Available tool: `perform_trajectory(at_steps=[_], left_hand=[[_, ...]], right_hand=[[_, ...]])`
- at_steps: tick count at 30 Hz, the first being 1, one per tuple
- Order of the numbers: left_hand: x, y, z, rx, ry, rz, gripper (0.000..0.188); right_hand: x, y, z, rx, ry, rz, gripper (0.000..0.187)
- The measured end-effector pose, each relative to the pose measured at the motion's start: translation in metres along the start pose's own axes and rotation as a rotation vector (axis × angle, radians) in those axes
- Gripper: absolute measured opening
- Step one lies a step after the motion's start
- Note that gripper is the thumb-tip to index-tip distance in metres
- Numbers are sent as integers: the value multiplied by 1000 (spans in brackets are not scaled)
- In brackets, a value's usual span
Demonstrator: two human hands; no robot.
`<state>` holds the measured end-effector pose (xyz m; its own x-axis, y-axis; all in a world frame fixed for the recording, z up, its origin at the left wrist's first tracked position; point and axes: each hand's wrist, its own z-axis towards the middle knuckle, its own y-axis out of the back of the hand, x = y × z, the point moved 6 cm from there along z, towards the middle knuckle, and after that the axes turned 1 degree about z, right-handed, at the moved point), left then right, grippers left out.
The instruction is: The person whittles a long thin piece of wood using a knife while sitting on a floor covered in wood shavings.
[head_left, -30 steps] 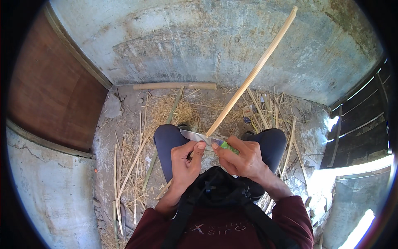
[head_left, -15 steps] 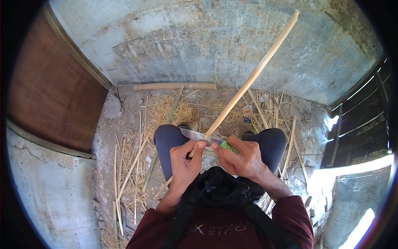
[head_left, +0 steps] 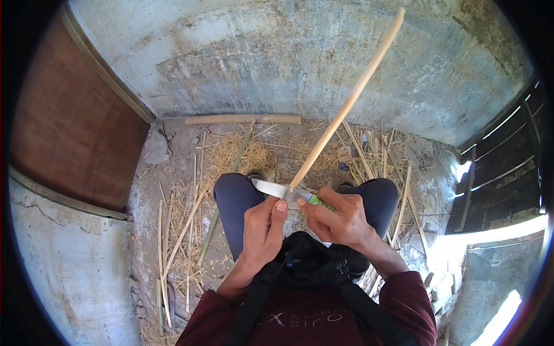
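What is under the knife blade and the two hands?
Under the knife blade and both hands, left and right, are the person's knees in dark blue trousers and a black strap bag. The floor under the legs is hidden; straw lies around them.

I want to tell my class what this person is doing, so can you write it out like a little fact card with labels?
Place: a corner of rough concrete wall with a brown wooden panel on the left
Left hand: grips the near end of a long pale stick
Right hand: holds a knife with a green handle
Blade: lies across the stick's lower end
Stick: slants up and to the right
Ground: straw and split strips scattered about
Legs: knees in dark blue trousers
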<state>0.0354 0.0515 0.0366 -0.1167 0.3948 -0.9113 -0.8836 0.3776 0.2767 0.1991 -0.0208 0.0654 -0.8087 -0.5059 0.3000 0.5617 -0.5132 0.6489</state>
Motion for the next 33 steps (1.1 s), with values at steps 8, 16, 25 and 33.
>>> perform_trajectory(at_steps=[8, 16, 25, 33], left_hand=[[-8, -1, -1, -12, -19, 130, 24], [-9, -2, -2, -8, 48, 220, 22], [0, 4, -11, -18, 50, 266, 23], [1, 0, -13, -51, -16, 205, 24]], right_hand=[[-4, 4, 2, -5, 19, -22, 42], [-13, 12, 4, 8, 30, -94, 37], [-50, 28, 10, -149, -113, 4, 33], [-34, 17, 10, -50, -23, 44, 35]])
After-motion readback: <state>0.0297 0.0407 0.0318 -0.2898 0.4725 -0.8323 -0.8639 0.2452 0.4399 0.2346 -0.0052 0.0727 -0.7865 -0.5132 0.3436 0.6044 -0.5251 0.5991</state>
